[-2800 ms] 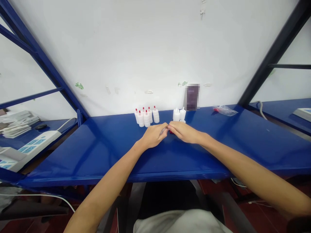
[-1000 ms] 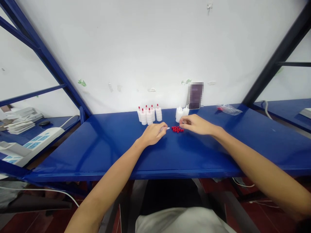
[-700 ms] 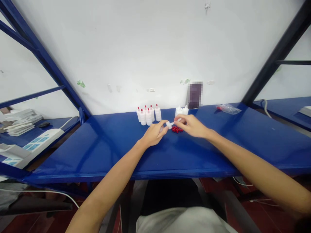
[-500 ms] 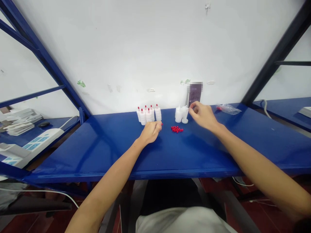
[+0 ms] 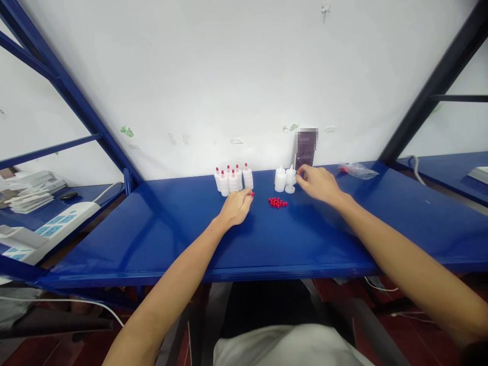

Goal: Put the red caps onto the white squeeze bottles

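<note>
Centre frame: left hand (image 5: pixel 236 207) curled round small red conical tip (image 5: pixel 252 193); grip lightly. Centre-right: right hand (image 5: pixel 317 182) half-curled beside white plastic nozzle bottles (image 5: pixel 280 181), hold unclear; avoid toppling.

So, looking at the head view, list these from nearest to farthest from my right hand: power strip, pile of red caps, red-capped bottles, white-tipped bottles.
From your right hand:
1. White-tipped bottles: just left of the fingertips.
2. Pile of red caps: left, closer to you.
3. Red-capped bottles: farther left, toward the back.
4. Power strip: far left.
</note>
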`<state>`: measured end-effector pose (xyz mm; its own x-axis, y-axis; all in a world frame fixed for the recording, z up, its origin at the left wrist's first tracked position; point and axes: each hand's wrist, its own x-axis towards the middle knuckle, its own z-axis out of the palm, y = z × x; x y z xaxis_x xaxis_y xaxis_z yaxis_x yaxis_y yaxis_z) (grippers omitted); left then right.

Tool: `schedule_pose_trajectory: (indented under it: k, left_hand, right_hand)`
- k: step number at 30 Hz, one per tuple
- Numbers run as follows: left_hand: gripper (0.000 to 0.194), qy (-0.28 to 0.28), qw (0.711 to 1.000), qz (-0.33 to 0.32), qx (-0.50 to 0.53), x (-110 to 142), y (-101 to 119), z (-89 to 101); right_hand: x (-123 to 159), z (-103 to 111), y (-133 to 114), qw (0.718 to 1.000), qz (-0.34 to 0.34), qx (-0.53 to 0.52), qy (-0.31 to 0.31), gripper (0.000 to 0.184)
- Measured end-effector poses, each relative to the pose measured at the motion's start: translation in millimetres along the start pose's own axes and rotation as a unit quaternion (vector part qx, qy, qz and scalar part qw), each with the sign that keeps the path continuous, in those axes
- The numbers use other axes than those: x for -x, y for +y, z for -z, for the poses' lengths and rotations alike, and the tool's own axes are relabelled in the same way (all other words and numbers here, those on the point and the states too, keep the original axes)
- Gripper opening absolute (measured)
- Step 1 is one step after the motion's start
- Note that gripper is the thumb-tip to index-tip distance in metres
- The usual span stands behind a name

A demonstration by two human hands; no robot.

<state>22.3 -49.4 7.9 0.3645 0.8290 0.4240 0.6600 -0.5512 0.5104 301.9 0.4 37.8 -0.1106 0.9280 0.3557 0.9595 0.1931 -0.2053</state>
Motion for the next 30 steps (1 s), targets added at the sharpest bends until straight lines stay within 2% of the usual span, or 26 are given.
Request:
schedule_pose_trajectory:
  k: [9, 13, 15, 19, 22, 30]
  left_hand:
    - [0.031, -0.010, 0.999, -0.043, -0.023, 0, 4, 0.8]
    - [0.030, -0.005, 0.999, -0.050, -0.009, 1, 6, 0.4]
    - [0.030, -0.006, 0.999, -0.053, 0.002, 1, 7, -0.1]
    - [0.031, -0.029, 0.997, -0.063, 0.021, 2, 12, -2.5]
    - [0.031, -0.047, 0.996, -0.076, 0.022, 2, 14, -5.4]
    - [0.031, -0.097, 0.993, -0.071, 0.010, 3, 20, -3.6]
  right_hand:
    - [-1, -15, 0, 0.997, 0.061, -0.034, -0.033, 0.030]
    - [7, -5, -13, 0.992, 0.075, -0.101, 0.028, 0.030]
    - [16, 1, -26, 0.981, 0.114, -0.152, 0.039, 0.028]
    - [35, 7, -54, 0.940, 0.236, -0.240, -0.051, 0.026]
    - [45, 3, -67, 0.917, 0.296, -0.249, -0.095, 0.025]
    - [48, -6, -70, 0.910, 0.342, -0.208, -0.105, 0.026]
